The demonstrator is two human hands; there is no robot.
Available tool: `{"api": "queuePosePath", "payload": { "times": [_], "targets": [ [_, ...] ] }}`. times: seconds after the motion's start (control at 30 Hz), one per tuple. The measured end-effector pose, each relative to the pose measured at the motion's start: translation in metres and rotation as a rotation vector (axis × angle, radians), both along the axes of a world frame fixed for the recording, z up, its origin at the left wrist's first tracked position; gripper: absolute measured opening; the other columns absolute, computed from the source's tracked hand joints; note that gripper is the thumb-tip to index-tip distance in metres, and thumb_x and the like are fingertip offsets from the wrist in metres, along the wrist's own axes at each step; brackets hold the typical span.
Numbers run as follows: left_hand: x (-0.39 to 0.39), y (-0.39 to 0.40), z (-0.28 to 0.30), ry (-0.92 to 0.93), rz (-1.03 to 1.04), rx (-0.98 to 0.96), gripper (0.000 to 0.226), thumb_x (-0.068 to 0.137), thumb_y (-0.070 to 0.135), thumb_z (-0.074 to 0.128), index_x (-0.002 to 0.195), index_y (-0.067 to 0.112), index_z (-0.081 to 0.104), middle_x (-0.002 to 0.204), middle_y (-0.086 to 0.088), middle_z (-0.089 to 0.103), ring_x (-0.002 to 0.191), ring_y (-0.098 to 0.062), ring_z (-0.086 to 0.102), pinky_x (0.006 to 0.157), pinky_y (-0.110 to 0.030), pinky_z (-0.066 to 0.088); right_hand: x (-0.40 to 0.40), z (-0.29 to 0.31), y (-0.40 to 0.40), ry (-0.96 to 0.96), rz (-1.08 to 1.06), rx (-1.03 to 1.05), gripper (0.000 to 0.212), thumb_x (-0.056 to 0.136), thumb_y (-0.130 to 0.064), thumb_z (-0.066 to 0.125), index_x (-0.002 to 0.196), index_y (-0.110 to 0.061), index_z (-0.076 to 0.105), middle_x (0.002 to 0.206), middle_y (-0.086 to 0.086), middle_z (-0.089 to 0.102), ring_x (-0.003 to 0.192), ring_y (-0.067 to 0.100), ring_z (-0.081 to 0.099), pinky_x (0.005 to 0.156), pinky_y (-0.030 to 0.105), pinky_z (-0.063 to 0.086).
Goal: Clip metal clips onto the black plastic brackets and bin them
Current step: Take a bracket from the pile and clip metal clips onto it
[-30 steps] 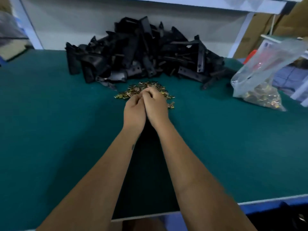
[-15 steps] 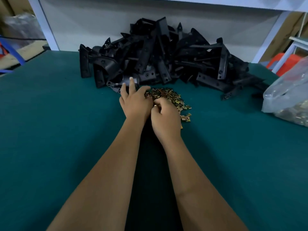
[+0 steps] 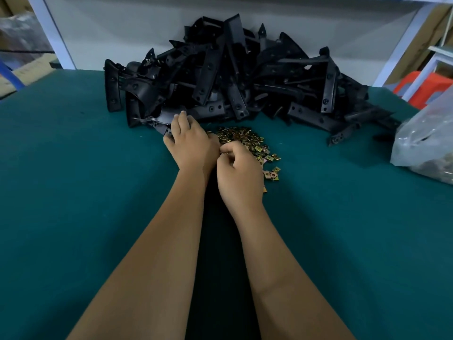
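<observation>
A big heap of black plastic brackets lies at the back of the green table. In front of it sits a small pile of gold metal clips. My left hand reaches to the heap's near left edge, its fingers curled over a black bracket there. My right hand rests at the clip pile with fingers curled, pinching what looks like a metal clip between thumb and forefinger. Both hands touch each other.
The green table stretches to both sides. A clear plastic bag holding more clips lies at the right edge. Orange stools stand beyond it. White frame posts rise behind the table.
My left hand has moved forward and left from the clip pile onto a bracket at the heap's edge. My right hand stayed at the clips, fingers closing.
</observation>
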State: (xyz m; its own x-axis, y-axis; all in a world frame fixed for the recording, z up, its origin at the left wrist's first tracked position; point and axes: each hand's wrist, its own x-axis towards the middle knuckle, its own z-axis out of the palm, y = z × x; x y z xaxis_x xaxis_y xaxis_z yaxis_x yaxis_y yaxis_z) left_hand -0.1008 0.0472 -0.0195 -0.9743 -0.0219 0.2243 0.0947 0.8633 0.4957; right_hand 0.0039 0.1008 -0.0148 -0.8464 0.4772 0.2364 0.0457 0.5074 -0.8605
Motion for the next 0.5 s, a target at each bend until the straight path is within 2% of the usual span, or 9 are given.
{"api": "queuePosePath", "payload": {
  "times": [0.1, 0.23, 0.3, 0.4, 0.43, 0.5],
  "targets": [
    [0.009, -0.007, 0.004, 0.053, -0.001, 0.06, 0.046, 0.093, 0.026, 0.048, 0.131, -0.001, 0.051, 0.151, -0.005, 0.032, 0.141, -0.026, 0.023, 0.11, -0.04, 0.026, 0.002, 0.001, 0.0, 0.017, -0.004, -0.025, 0.022, 0.093, -0.015, 0.047, 0.104, -0.023, 0.064, 0.086, -0.007, 0.065, 0.074, 0.015, 0.06, 0.064, 0.033, 0.048],
    [0.025, -0.012, 0.006, 0.086, 0.072, 0.069, 0.037, 0.091, 0.024, 0.048, 0.123, 0.004, 0.054, 0.141, -0.003, 0.036, 0.133, -0.025, 0.028, 0.102, -0.039, 0.025, 0.004, 0.0, 0.0, 0.026, -0.014, -0.058, 0.021, 0.093, -0.014, 0.047, 0.101, -0.025, 0.064, 0.081, -0.009, 0.064, 0.069, 0.012, 0.058, 0.061, 0.03, 0.045],
    [0.034, -0.014, 0.005, 0.162, 0.123, 0.091, 0.038, 0.088, 0.021, 0.05, 0.123, 0.006, 0.052, 0.14, -0.003, 0.035, 0.132, -0.025, 0.028, 0.101, -0.038, 0.022, 0.004, 0.0, -0.001, 0.028, -0.016, -0.06, 0.021, 0.093, -0.015, 0.047, 0.1, -0.026, 0.064, 0.082, -0.009, 0.064, 0.072, 0.012, 0.059, 0.063, 0.031, 0.046],
    [0.047, -0.014, 0.007, 0.331, 0.145, 0.183, 0.053, 0.085, 0.015, 0.052, 0.137, 0.009, 0.049, 0.145, -0.004, 0.035, 0.139, -0.025, 0.026, 0.108, -0.038, 0.015, 0.003, 0.0, -0.001, 0.041, -0.024, -0.06, 0.023, 0.093, -0.016, 0.047, 0.106, -0.024, 0.064, 0.092, -0.006, 0.067, 0.083, 0.017, 0.062, 0.07, 0.033, 0.048],
    [0.052, -0.014, 0.011, 0.404, 0.137, 0.253, 0.056, 0.085, 0.011, 0.052, 0.14, 0.009, 0.049, 0.145, -0.005, 0.037, 0.137, -0.023, 0.03, 0.108, -0.036, 0.014, 0.003, 0.0, -0.001, 0.053, -0.03, -0.063, 0.024, 0.094, -0.016, 0.047, 0.109, -0.022, 0.065, 0.094, -0.004, 0.067, 0.086, 0.019, 0.062, 0.073, 0.034, 0.049],
    [0.061, -0.016, 0.021, 0.563, 0.107, 0.431, 0.053, 0.086, 0.0, 0.053, 0.138, 0.007, 0.056, 0.137, -0.01, 0.047, 0.121, -0.014, 0.044, 0.107, -0.034, 0.018, 0.003, -0.001, -0.001, 0.088, -0.047, -0.056, 0.025, 0.095, -0.014, 0.047, 0.111, -0.02, 0.065, 0.096, -0.003, 0.067, 0.09, 0.018, 0.061, 0.075, 0.033, 0.049]
  ]
}}
